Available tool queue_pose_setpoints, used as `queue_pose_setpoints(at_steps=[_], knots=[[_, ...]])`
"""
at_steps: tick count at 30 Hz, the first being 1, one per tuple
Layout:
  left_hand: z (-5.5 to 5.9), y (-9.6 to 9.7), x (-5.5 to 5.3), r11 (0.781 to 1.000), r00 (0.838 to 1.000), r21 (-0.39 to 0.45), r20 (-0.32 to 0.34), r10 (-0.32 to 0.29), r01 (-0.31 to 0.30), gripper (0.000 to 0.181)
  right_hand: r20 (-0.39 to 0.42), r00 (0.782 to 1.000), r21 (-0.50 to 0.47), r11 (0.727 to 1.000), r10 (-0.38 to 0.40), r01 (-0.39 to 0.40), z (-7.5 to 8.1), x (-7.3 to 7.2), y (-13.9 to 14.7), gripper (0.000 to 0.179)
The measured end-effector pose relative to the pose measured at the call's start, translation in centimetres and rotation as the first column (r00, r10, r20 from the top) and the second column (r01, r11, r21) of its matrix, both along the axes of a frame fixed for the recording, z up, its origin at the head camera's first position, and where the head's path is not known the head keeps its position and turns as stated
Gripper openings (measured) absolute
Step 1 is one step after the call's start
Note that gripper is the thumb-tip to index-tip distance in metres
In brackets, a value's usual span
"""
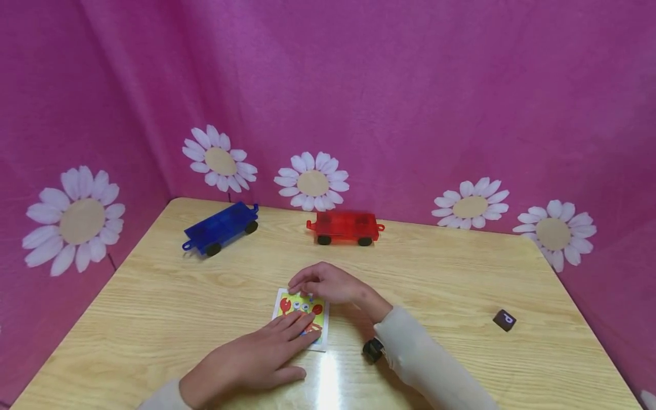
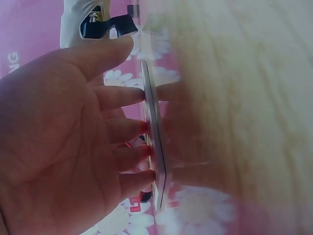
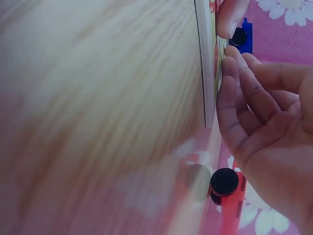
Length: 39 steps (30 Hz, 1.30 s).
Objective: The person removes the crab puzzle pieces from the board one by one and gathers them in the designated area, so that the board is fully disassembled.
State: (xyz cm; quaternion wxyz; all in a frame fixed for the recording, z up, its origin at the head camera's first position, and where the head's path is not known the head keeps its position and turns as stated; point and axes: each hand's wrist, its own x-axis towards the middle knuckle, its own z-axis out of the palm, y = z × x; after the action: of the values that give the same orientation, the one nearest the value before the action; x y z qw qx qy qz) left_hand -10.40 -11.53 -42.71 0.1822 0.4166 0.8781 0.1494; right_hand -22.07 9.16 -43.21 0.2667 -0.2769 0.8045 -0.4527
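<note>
A square crab picture tile (image 1: 283,296) with a white border lies on the table, its edge showing as two thin layers (image 2: 155,132) in the left wrist view. My left hand (image 1: 269,350) rests over its lower part, fingers straight and fingertips on the picture, hiding much of the crab. At the tile's top edge is my right hand (image 1: 328,283), its fingers loosely bent with the fingertips (image 3: 228,66) right at the picture's surface. Nothing shows gripped between the right thumb and fingers.
Beyond the hands stand a blue toy wagon (image 1: 220,229) and a red toy wagon (image 1: 345,226), both with black wheels. A dark block (image 1: 504,320) with a white letter sits at the right. Pink flowered cloth (image 1: 384,102) borders the wooden table (image 1: 441,273).
</note>
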Motion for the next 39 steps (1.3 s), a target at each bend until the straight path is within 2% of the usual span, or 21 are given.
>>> queue_pose_setpoints(at_steps=[16, 30, 39], knots=[[-0.17, -0.43, -0.37, 0.996, 0.995, 0.088, 0.102, 0.012, -0.021, 0.065, -0.08, 0.997, 0.051, 0.998, 0.025, -0.021, -0.08, 0.46, -0.26, 0.032], [-0.39, -0.61, -0.42, 0.994, 0.995, 0.104, 0.101, 0.008, -0.019, 0.062, -0.152, 0.985, 0.07, 0.995, 0.079, -0.069, -0.44, 0.63, -0.5, 0.038], [-0.56, -0.44, -0.46, 0.994, 0.997, 0.112, 0.078, -0.002, -0.006, 0.06, -0.144, 0.987, 0.058, 0.996, 0.077, -0.069, -0.51, 0.53, -0.31, 0.036]])
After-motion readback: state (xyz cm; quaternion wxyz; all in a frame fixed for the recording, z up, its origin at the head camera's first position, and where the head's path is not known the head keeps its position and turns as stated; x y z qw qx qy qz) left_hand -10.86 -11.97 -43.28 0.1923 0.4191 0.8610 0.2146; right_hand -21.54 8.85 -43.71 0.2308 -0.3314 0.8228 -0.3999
